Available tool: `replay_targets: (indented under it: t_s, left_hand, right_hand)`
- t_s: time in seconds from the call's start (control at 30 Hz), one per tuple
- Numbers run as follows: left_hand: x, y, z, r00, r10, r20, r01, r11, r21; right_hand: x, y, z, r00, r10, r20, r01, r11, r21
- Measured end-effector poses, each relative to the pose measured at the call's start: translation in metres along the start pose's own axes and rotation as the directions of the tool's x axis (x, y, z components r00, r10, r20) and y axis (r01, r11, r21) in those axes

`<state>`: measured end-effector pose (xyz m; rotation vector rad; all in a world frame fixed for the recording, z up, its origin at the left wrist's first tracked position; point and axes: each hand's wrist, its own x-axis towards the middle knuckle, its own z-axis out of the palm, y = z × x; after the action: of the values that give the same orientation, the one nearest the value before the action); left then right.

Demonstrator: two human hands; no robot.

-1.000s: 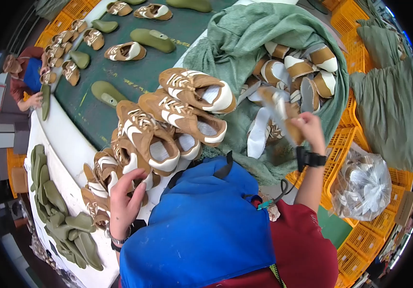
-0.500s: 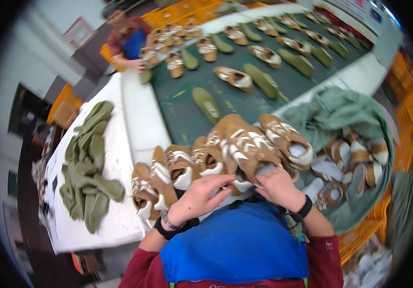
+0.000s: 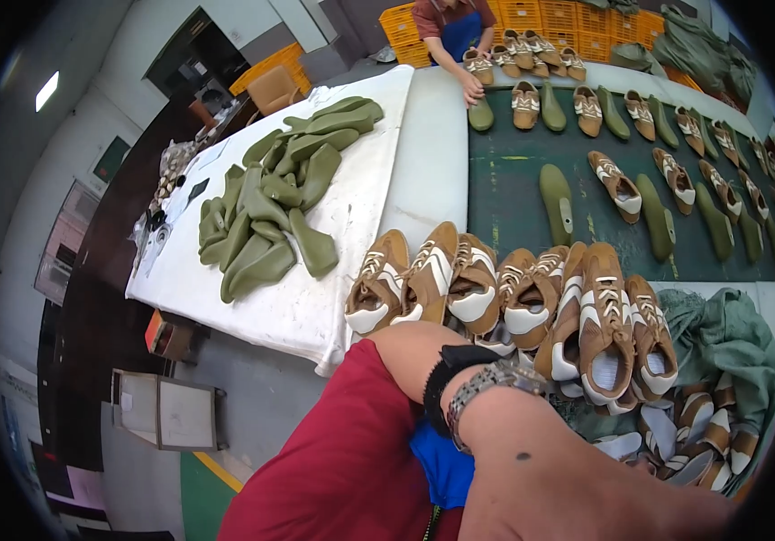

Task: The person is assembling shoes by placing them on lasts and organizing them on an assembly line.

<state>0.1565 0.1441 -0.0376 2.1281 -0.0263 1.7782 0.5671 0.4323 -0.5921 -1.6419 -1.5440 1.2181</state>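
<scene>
My left hand (image 3: 577,478) reaches across to the lower right, back upward, with a metal watch and a black band at the wrist. Its fingers run into the dark rim, so what they hold, if anything, is hidden. My right hand is out of sight. Just beyond my left arm, several brown and white sneakers (image 3: 605,325) stand in a packed row along the table's near edge. Nearest to my hand is a green cloth sack (image 3: 721,334) with more brown and white shoes (image 3: 694,415) inside.
Green shoe lasts (image 3: 261,198) lie heaped on a white-covered table (image 3: 360,207) at left. Alternating sneakers and lasts line a dark green belt (image 3: 513,207). A co-worker (image 3: 450,27) at the far end touches a green last (image 3: 481,113). Orange crates (image 3: 550,18) stand behind.
My view has swung left. My hands were at the sneaker row, the right at a shoe's opening; now the left arm crosses to the lower right and my right hand has left view.
</scene>
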Motion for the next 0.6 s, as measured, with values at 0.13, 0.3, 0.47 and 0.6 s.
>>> replay_targets:
  t_s: [0.13,0.3,0.47,0.6]
  left_hand:
    - [-0.012,-0.036,0.022,0.993,-0.109,-0.041,0.11,0.994,0.015]
    - [-0.014,-0.043,0.017,0.975,-0.212,-0.065,0.21,0.977,-0.033]
    - [-0.026,-0.059,0.038,0.95,-0.303,-0.078,0.298,0.952,-0.069]
    - [-0.014,-0.049,0.023,0.923,-0.372,-0.095,0.366,0.927,-0.08]
  right_hand:
    - [-0.08,0.033,0.065,0.939,0.306,0.158,-0.33,0.932,0.151]
    - [-0.138,0.069,0.1,0.727,0.593,0.346,-0.684,0.665,0.3]
    - [-0.122,0.078,0.128,0.593,0.767,0.244,-0.798,0.601,0.05]
    - [-0.114,0.061,0.163,0.77,0.46,0.441,-0.635,0.62,0.461]
